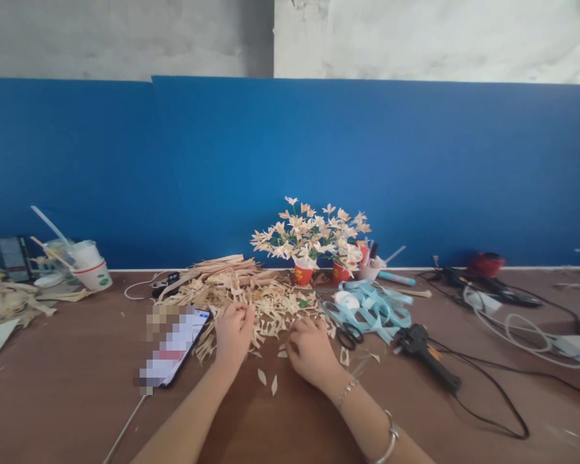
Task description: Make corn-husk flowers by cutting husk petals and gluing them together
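My left hand (pixel 234 332) is at the front edge of a pile of pale, dried leaf-like strips (pixel 265 299). Its fingers are bent together, and whatever they hold is hidden. To its right, my right hand (pixel 312 351) rests low over the brown table with fingers curled inward; its grip is hidden too. One small pale petal (pixel 283 354) lies by its fingertips. Two loose petals (pixel 274 385) lie on the table between my forearms. Behind the pile, cream flowers with green stems (pixel 314 235) stand in red cups (pixel 303 274).
A phone (pixel 176 348) with a cable lies left of my left hand. Right of my right hand are black scissors (pixel 349 336), light-blue ribbon (pixel 374 306) and a black glue gun (pixel 428 357) with its cord. A white cup (pixel 93 274) stands far left. A blue partition (pixel 212 161) rises behind.
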{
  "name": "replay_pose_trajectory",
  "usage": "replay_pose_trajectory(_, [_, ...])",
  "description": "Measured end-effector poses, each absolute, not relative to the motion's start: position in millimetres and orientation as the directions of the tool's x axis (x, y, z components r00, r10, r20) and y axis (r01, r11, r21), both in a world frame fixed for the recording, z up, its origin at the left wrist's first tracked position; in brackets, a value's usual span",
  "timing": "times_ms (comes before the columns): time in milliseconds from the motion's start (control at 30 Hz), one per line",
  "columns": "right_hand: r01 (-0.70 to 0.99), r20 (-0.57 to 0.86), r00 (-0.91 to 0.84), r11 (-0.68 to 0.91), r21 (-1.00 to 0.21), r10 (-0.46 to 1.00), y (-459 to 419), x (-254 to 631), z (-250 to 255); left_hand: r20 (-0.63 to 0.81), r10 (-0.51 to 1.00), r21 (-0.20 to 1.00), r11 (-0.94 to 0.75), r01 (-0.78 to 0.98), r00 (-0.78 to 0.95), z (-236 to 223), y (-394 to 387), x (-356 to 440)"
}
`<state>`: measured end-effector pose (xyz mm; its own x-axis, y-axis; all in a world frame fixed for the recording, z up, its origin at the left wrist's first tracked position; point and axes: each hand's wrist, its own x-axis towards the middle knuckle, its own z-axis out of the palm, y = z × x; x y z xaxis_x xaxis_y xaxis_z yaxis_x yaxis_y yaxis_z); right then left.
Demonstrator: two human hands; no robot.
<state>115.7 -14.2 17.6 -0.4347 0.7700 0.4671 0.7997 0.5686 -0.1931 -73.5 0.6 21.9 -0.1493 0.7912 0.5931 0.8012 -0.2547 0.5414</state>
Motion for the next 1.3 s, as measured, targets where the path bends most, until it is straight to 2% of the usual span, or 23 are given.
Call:
replay_pose_trajectory(100, [0.831,0.465,-0.433,0.542,-0.126,0.772,-12.8,115.6,15.9,0.545,0.817,0.615,-0.236,0.753,-0.19,23.6,0.6,-75.0])
replay_pose_trajectory(233, [0.842,0.483,-0.404,0.522,-0.136,0.777,-15.5,109.3,17.2,0.556,0.795,0.671,-0.259,0.695,-0.241,25.9,-1.0,-73.9])
replay_pose_trajectory(367, [0.745,0.462,-0.507,0.64,-0.189,0.727,-23.6,92.0,17.9,0.57,0.788,0.685,-0.298,0.664,-0.234,26.4,-1.7,-72.7])
replay_pose_trajectory(533, [0.726,0.359,-0.598,0.674,-0.136,0.717,-24.0,75.3,13.8,0.556,0.807,0.681,-0.302,0.667,-0.201,23.6,-0.8,-71.7])
replay_pose_trajectory(667, [0.709,0.333,-0.63,0.694,-0.124,0.702,-20.3,72.9,11.4,0.556,0.814,0.669,-0.319,0.671,-0.168,22.3,-0.5,-70.5])
replay_pose_trajectory(767, [0.682,0.359,-0.616,0.702,-0.202,0.701,-20.8,74.9,12.8,0.561,0.814,0.663,-0.334,0.67,-0.149,22.2,-0.5,-70.0])
replay_pose_trajectory(867, [0.641,0.415,-0.533,0.672,-0.372,0.738,-21.1,81.2,15.5,0.576,0.813,0.657,-0.394,0.643,-0.09,22.8,-1.4,-69.8])
replay_pose_trajectory(1033, [0.488,0.472,-0.328,0.574,-0.657,0.818,-12.9,101.4,20.3,0.574,0.791,0.601,-0.581,0.548,0.209,26.6,-7.7,-66.1])
replay_pose_trajectory(1133, [0.412,0.451,-0.284,0.533,-0.739,0.846,-7.8,111.7,24.5,0.558,0.763,0.569,-0.639,0.518,0.326,29.0,-12.5,-61.4])
replay_pose_trajectory(1300, [0.369,0.417,-0.277,0.496,-0.786,0.866,-6.2,115.5,27.3,0.549,0.772,0.572,-0.626,0.53,0.321,28.1,-15.1,-55.1])
